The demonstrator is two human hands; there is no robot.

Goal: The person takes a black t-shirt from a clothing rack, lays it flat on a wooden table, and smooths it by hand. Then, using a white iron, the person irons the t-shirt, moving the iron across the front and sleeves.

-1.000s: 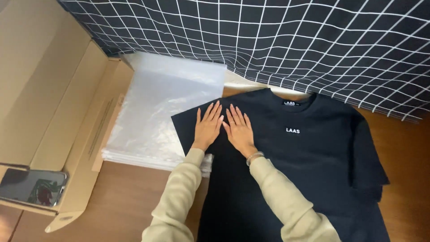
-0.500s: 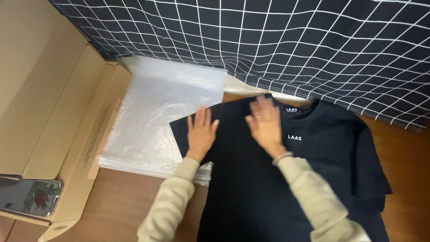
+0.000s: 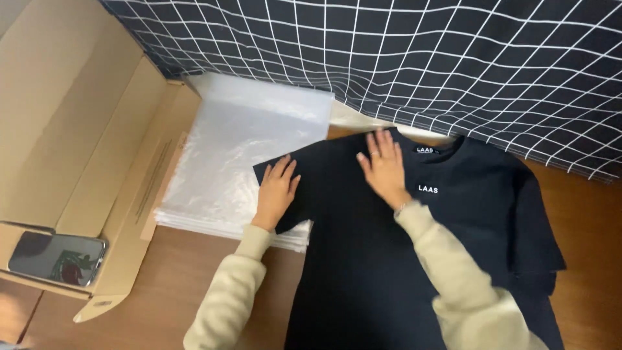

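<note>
On the brown wooden table (image 3: 194, 285), left to right: dark smartphone (image 3: 57, 258) on a tan cardboard box flap (image 3: 116, 194); stack of clear plastic bags (image 3: 246, 149); left hand (image 3: 276, 192), fingers spread, flat on the sleeve of a black cotton T-shirt (image 3: 363, 259); right hand (image 3: 383, 167), likewise open, pressing near the collar; black white-gridded cloth (image 3: 421, 58) behind.

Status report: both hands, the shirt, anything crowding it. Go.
Left hand flat on the black T-shirt at its left sleeve, right hand flat near the collar; no grip closed. Shirt lies spread on wooden table. Its sleeve overlaps the stack of clear plastic bags.
</note>
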